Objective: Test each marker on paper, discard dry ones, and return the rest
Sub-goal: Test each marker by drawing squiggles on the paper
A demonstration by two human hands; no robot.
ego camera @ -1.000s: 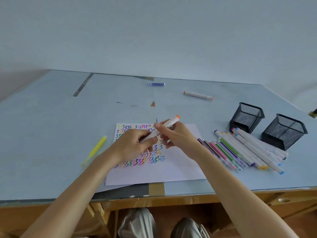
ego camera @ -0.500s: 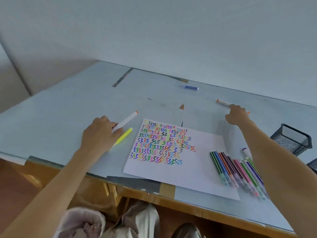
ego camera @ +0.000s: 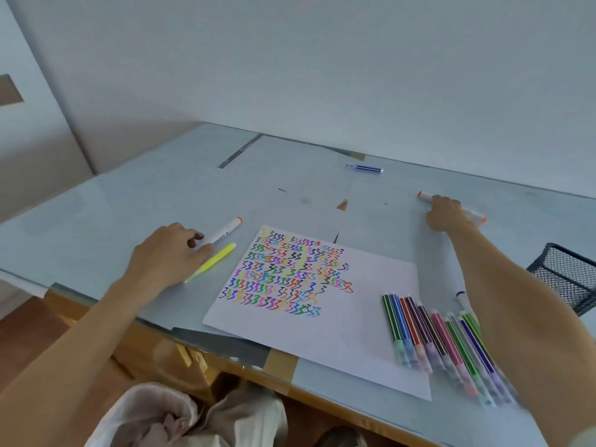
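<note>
Both forearms are bare to the frame's edge — no sleeves, watch or rings show on the left hand (ego camera: 167, 253) or the right hand (ego camera: 446, 214). Below the table edge, pale beige trousers (ego camera: 180, 417) cover the knees — loose and creased.

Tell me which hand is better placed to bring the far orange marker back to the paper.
The right hand: it already rests on that far orange marker. The left hand grips another white marker left of the paper.

Pale blue table (ego camera: 129, 201) bears scribbled paper (ego camera: 338, 324), scattered markers (ego camera: 445, 337), mesh holder (ego camera: 567, 272).
</note>
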